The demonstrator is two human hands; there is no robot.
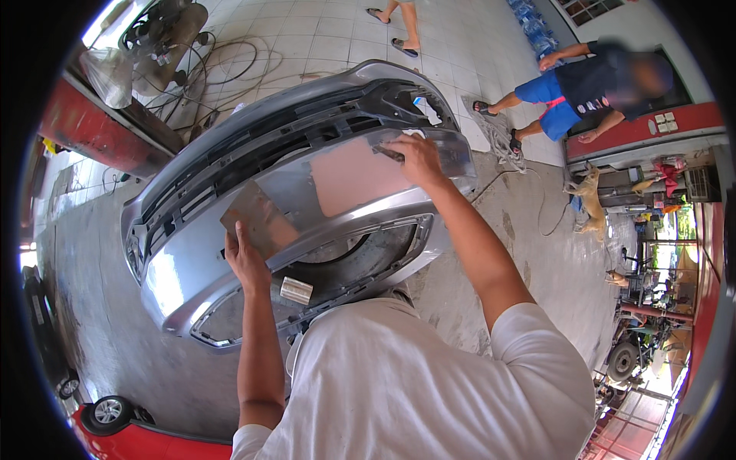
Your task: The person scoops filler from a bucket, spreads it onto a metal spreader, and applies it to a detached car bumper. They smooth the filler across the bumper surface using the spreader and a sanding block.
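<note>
A silver-grey car bumper (299, 217) lies across in front of me, with a large pink patch of body filler (354, 178) on its face. My left hand (248, 261) grips the edge of a flat brownish board (249, 215), which carries pink filler on its right side and is held over the bumper's left part. At the right end of the patch, my right hand (419, 159) is closed around a small dark spreader (389, 153). The spreader's edge is close to the bumper surface; I cannot tell whether it touches.
Under the bumper is a black tyre (337, 268), with a whitish block (296, 291) near me. A person (575, 88) in blue shorts stands at the right; another person's legs (408, 31) show beyond. Dogs (590, 199), hoses (238, 57), a red post (96, 126) and a red car (146, 443) surround me.
</note>
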